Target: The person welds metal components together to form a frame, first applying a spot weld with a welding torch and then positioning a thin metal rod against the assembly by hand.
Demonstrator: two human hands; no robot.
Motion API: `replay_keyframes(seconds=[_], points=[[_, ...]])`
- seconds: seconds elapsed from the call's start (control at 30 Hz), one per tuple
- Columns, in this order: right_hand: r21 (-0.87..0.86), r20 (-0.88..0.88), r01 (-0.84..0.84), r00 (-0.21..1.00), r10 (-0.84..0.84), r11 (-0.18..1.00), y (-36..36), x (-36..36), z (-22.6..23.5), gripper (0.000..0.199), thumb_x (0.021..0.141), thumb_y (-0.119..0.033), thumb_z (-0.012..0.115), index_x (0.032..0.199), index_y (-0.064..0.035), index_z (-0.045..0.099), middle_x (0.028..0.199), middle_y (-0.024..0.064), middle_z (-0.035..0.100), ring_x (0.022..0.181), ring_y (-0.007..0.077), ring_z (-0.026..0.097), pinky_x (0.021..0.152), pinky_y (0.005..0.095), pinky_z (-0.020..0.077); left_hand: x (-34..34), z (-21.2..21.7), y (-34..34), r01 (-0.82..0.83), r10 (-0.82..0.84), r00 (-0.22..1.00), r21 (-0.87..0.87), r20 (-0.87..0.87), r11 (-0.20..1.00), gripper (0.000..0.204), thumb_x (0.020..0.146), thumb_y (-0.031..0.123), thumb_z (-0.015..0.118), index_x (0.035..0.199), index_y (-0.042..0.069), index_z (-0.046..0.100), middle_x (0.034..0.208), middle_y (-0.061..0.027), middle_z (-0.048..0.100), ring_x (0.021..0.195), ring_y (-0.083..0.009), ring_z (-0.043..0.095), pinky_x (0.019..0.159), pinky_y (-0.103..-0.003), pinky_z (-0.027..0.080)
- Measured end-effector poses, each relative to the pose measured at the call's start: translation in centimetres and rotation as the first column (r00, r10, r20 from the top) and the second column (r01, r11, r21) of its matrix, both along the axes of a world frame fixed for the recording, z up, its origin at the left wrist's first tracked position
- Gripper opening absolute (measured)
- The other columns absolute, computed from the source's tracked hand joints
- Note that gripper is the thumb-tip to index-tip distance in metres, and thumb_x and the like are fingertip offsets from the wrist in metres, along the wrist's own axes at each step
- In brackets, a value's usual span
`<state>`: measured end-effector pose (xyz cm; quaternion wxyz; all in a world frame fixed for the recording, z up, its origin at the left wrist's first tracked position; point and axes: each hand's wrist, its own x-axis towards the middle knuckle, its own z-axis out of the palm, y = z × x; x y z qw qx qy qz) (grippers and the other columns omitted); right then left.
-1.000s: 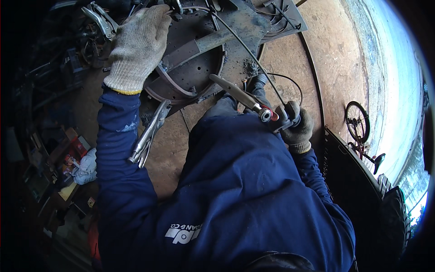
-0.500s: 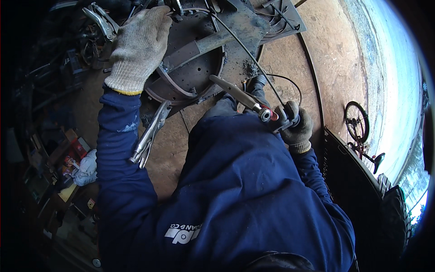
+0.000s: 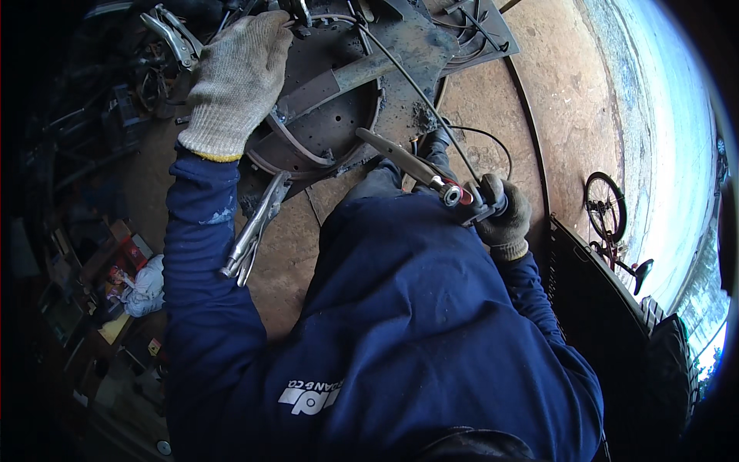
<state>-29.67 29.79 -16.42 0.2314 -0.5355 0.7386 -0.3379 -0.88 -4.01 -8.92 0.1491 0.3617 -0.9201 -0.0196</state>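
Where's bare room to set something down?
Widest bare patch: floor between the dark curved line and the bicycle. Smaller floor patch: bounded by the lower locking pliers, the blue top and the metal workpiece. Crowded: around the left hand, with the workpiece's bar and the upper pliers.

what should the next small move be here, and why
Perhaps hold the right hand steady and check where the thin rod ends: it slants from that hand across the steel plate to the cluttered far side, where its tip is hard to make out. The left hand is over there too, so a blind nudge might catch it.
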Motion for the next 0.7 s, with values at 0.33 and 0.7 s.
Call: replay_keyframes(seconds=[0.33, 0.7], points=[[-0.046, -0.078, -0.045, 0.996, 0.041, 0.998, -0.6, -0.2, 0.9, 0.047, 0.077, -0.026, 0.088, 0.112, -0.0023, 0.068, 0.091, 0.0131, 0.075, 0.080, 0.0269, 0.075, 0.072, 0.0358, 0.0579, 1.6, -1.5, -0.9, 0.074, -0.061, 0.992, -0.122, 0.106, 0.990, 0.027, 0.103, 0.027, 0.059, 0.121, 0.007, 0.065, 0.110, -0.0152, 0.071, 0.101, -0.0345, 0.070, 0.088, -0.046, 0.057], [-0.162, 0.232, 0.089, 0.971, -0.049, 0.983, 0.5, 0.1, -0.2, 0.044, 0.074, -0.019, 0.087, 0.112, -0.0072, 0.068, 0.094, 0.0099, 0.072, 0.084, 0.0232, 0.071, 0.075, 0.0349, 0.0565, 0.2, -0.2, -0.2, 0.008, -0.007, 1.000, 0.049, -0.020, 0.999, 0.025, 0.103, 0.022, 0.058, 0.121, 0.006, 0.067, 0.111, -0.0176, 0.071, 0.105, -0.0371, 0.067, 0.091, -0.046, 0.054]])
